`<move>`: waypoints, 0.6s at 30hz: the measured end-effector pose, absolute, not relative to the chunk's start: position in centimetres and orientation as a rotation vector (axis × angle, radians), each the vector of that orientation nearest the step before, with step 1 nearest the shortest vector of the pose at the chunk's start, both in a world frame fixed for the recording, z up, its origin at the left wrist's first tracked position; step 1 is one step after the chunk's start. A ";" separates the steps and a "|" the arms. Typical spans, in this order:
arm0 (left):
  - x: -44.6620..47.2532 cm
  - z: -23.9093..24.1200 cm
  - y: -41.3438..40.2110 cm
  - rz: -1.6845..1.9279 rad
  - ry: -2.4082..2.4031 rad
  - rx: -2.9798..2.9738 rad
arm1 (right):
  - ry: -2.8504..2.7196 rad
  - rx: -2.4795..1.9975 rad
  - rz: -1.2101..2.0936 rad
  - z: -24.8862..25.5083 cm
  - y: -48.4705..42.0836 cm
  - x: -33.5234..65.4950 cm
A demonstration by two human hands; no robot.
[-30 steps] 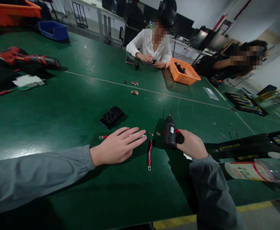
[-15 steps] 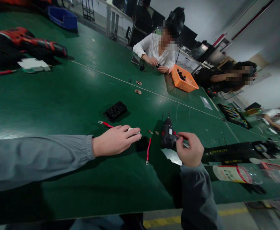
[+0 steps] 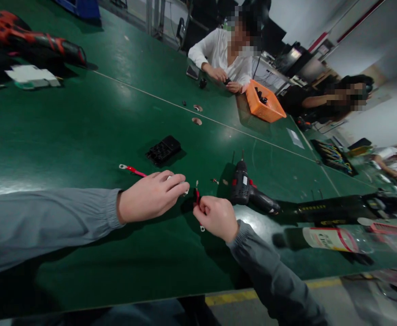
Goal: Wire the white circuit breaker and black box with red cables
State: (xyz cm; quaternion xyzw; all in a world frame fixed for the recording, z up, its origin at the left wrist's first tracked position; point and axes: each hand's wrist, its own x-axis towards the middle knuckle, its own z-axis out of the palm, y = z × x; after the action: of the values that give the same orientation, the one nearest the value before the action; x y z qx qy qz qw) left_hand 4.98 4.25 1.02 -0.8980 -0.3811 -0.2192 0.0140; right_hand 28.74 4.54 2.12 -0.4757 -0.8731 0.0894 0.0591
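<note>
My left hand [image 3: 152, 197] lies curled on the green table [image 3: 83, 136], fingers closed over a small white part at its fingertips. A red wire with a ring terminal [image 3: 130, 170] runs out from under it to the left. My right hand [image 3: 215, 217] is closed on a short red cable [image 3: 197, 194], pinching it just right of my left fingertips. The black electric screwdriver [image 3: 246, 188] lies on the table by itself, right of my right hand. A black plastic terminal block [image 3: 163, 150] sits beyond my left hand.
Across the table a person in a white shirt [image 3: 224, 56] handles small parts beside an orange bin [image 3: 263, 102]. Other people sit at the right. A red power tool [image 3: 38, 38] and white box lie far left. A plastic bottle [image 3: 334, 239] lies right.
My right hand let go of the screwdriver, moved left and took hold of the short red cable. My left hand curled from flat into a closed grip.
</note>
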 end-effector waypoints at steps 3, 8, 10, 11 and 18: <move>5.3 1.2 4.3 -0.670 -1.200 -2.816 | -2.676 -1.361 0.349 2.2 4.8 27.6; 5.6 1.4 4.4 -0.629 -1.257 -2.770 | -2.646 -1.167 0.483 2.0 5.2 28.5; 5.6 1.2 4.6 -0.631 -1.247 -2.781 | -2.622 -1.089 0.525 2.0 5.1 29.2; 5.6 1.1 4.7 -0.641 -1.237 -2.794 | -2.616 -1.064 0.538 2.0 5.0 29.4; 5.9 0.8 5.2 -0.632 -1.169 -2.760 | -2.505 -1.078 0.630 1.4 5.0 29.6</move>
State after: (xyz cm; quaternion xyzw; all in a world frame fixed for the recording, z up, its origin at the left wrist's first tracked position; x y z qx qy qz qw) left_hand 5.89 5.19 0.76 -0.9004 -0.3812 -0.2061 0.0391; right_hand 29.61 4.96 1.35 -0.3795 -0.8819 0.2218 0.1703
